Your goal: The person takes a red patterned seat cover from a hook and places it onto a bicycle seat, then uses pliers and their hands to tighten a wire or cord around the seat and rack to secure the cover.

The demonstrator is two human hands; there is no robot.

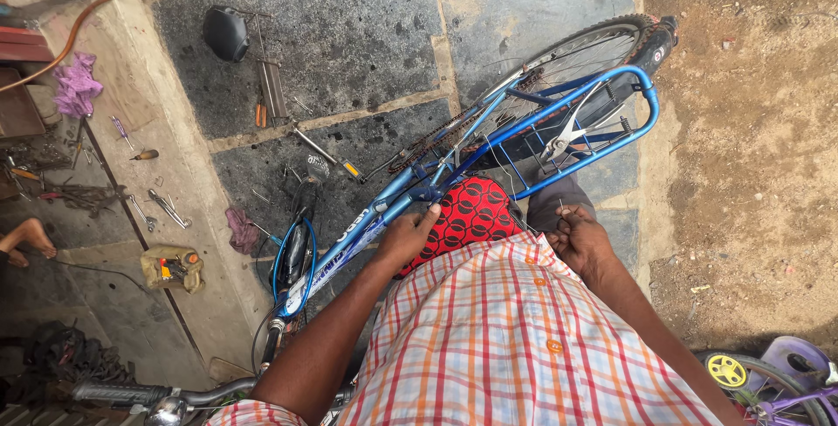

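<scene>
From the head view, a white lettered label runs along the sloping tube of the blue steel bicycle frame (410, 186), which lies across the dark stone floor (349, 33). At near left an olive-yellow canvas tool pouch (172, 267) holds small red and orange items (too small to tell apart). The left hand (407, 234) rests on the red patterned saddle cover (467, 212), fingers curled together against its front edge. The right hand (580, 238), just right of the saddle, pinches a thin metal pin (560, 208) between closed fingertips.
</scene>
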